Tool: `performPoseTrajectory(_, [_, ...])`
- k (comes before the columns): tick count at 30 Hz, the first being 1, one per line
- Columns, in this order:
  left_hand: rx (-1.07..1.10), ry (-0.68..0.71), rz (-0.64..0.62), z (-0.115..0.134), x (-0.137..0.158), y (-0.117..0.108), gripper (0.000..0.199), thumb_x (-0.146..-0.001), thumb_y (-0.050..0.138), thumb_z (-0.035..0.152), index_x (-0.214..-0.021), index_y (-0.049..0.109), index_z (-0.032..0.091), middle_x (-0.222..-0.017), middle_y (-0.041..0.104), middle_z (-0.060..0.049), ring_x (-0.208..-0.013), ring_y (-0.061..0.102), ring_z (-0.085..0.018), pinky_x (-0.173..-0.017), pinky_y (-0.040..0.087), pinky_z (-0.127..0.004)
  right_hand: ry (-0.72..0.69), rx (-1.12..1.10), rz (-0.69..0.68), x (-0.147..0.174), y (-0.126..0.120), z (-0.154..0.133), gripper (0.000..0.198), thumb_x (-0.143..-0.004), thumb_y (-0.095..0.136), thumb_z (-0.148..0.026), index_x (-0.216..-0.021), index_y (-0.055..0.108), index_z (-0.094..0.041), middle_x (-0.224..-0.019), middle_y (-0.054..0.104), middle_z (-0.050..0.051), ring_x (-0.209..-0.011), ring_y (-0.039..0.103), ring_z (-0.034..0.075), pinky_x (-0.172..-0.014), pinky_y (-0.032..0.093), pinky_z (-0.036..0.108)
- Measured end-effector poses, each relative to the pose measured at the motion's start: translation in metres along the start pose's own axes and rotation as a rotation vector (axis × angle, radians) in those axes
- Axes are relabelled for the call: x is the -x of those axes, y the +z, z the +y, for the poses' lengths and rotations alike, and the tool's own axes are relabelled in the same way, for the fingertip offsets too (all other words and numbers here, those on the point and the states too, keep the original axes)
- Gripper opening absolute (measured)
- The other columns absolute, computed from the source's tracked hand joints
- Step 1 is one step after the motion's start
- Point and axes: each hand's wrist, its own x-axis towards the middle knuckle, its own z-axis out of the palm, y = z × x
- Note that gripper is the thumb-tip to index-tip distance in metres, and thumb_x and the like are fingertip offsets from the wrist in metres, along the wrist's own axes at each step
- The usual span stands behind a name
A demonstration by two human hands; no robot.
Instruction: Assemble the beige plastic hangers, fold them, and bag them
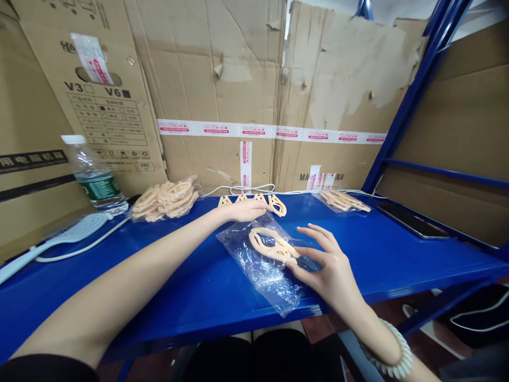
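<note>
A clear plastic bag [258, 273] lies flat near the table's front edge, with a beige loop-shaped plastic piece [264, 249], like a folded hanger, on or in it; I cannot tell which. My right hand [324, 257] pinches that piece's right end between thumb and index finger, its other fingers spread. Farther back, my left hand [249, 210] reaches over a row of similar beige pieces [225, 201]. Its fingertips are closed at the left edge of the rightmost piece [278, 206], which sits tilted; part of the grip is hidden.
Bagged beige pieces [167, 199] lie at the back left, beside a water bottle [99, 183] and a pale blue handheld fan [79, 228]. Another bag of pieces [344, 200] and a dark phone-like slab [411, 220] are at the right. Cardboard [222, 79] walls the blue table [178, 297].
</note>
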Motion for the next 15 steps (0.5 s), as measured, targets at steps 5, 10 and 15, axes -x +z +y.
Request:
performPoseTrajectory(5, [-0.041,0.044,-0.146,0.006,-0.021,-0.007,0.029,-0.095,0.060,0.031,-0.121,0.059,0.016,-0.129,0.058,-0.010,-0.114,0.059,-0.028,-0.097,0.049,-0.051,0.040,-0.014,-0.020,0.001,-0.003,0.001,0.017,-0.079,0.074,-0.033,-0.086,0.077,-0.017,-0.121,0.065,0.015,-0.123,0.049,0.036,-0.096,0.050,0.055])
performPoseTrajectory(10, [-0.106,0.028,-0.216,0.011,-0.032,-0.004,0.027,-0.095,0.060,0.030,-0.118,0.060,0.016,-0.123,0.060,-0.010,-0.107,0.061,-0.025,-0.091,0.052,-0.047,0.064,-0.004,0.005,0.001,-0.007,0.004,0.016,-0.078,0.074,-0.032,-0.085,0.078,-0.018,-0.120,0.066,0.015,-0.122,0.050,0.037,-0.095,0.050,0.055])
performPoseTrajectory(15, [-0.116,-0.041,-0.206,0.013,-0.021,-0.001,0.026,-0.095,0.060,0.030,-0.117,0.060,0.015,-0.118,0.062,-0.009,-0.100,0.064,-0.023,-0.086,0.055,-0.043,0.096,0.001,0.015,0.001,-0.008,0.005,0.015,-0.077,0.074,-0.030,-0.084,0.078,-0.017,-0.119,0.066,0.016,-0.120,0.051,0.038,-0.094,0.050,0.056])
